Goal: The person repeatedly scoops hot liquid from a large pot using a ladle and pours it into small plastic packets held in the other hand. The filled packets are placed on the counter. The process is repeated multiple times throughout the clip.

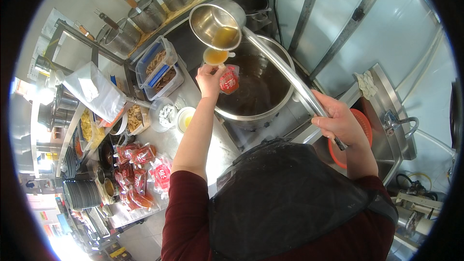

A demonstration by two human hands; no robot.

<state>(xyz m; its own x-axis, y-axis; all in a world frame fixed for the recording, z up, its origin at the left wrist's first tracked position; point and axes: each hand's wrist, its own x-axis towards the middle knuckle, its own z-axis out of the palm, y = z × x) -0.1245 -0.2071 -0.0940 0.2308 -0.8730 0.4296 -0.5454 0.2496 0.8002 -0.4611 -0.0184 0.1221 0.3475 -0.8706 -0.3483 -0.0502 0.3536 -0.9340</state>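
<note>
My left hand pinches the top of a clear plastic pouch with red print, just under a small funnel. Yellowish-orange liquid stands in the funnel. Tilted right above it is the bowl of a large steel ladle, with more yellow liquid inside. My right hand grips the ladle's long handle near its end. Pouch and funnel are over a big steel stockpot of dark brown broth.
On the steel counter at left are several filled pouches, a white bowl and plastic tubs. Strainer baskets with handles line the back shelf. A sink with a red-orange basket lies at right.
</note>
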